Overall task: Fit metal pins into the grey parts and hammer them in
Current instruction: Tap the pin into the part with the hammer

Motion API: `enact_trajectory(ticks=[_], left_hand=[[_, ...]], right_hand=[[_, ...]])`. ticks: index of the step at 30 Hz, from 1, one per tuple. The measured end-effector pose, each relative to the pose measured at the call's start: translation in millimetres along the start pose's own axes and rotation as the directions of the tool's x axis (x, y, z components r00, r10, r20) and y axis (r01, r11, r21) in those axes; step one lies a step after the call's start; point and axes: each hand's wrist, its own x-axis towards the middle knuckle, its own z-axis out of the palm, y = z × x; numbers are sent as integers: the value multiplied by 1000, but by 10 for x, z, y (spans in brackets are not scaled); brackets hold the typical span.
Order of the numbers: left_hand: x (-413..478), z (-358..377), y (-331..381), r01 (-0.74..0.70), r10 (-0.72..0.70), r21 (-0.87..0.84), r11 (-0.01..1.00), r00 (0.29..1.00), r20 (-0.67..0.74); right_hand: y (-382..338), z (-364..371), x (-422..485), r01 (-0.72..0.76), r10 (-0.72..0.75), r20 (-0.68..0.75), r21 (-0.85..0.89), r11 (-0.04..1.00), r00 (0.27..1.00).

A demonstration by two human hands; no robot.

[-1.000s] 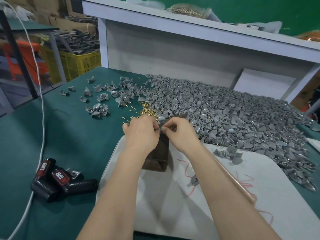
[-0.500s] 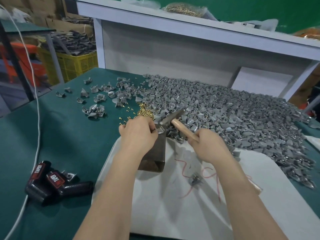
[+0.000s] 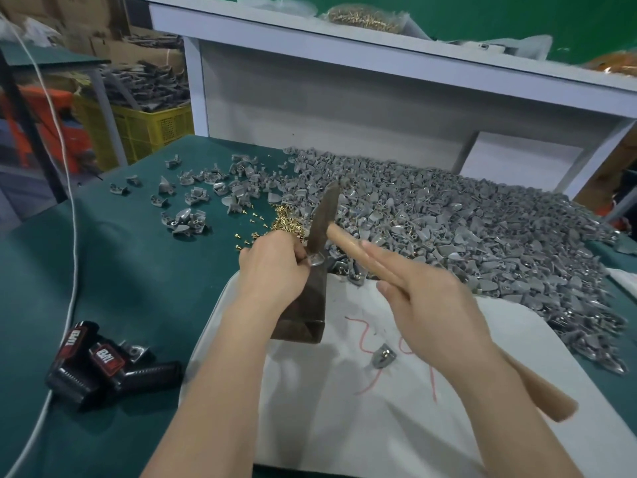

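My left hand (image 3: 272, 267) pinches a small grey part (image 3: 316, 260) on top of a dark metal block (image 3: 308, 305) that stands on a white board (image 3: 362, 408). My right hand (image 3: 434, 301) grips the wooden handle of a hammer (image 3: 348, 241), index finger stretched along it. The dark hammer head (image 3: 322, 219) stands just above the held part. Brass pins (image 3: 286, 224) lie in a small heap beyond my left hand. A big heap of grey parts (image 3: 465, 236) fills the right of the green table. The pin in the held part is hidden.
One loose grey part (image 3: 382, 355) lies on the white board below my right hand. Scattered grey parts (image 3: 193, 198) sit at the far left of the table. Two black tools (image 3: 103, 367) and a white cable (image 3: 74, 236) lie on the left. A white shelf (image 3: 379, 56) rises behind.
My right hand left the part, took the hammer by its handle and brought its head over the part. My left hand has stayed on the part on the block.
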Motion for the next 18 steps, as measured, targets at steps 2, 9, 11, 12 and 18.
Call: enact_trajectory(ticks=[2, 9, 11, 12, 18], left_hand=[[-10, 1, -3, -3, 3, -18, 1000, 1000, -2], [-10, -4, 9, 10, -11, -41, 999, 1000, -8], [-4, 7, 4, -2, 1, -50, 999, 1000, -20], [4, 10, 1, 1, -2, -61, 998, 1000, -27], [2, 8, 4, 15, -15, -10, 1000, 1000, -10]], right_hand=[[7, 0, -14, 33, -16, -177, 96, 995, 984], [66, 47, -79, -65, 65, -9, -41, 997, 998], [71, 37, -76, -34, 45, -148, 80, 996, 988], [71, 33, -64, -1, 21, -176, 118, 993, 984], [158, -3, 21, -84, 87, 99, -33, 996, 991]])
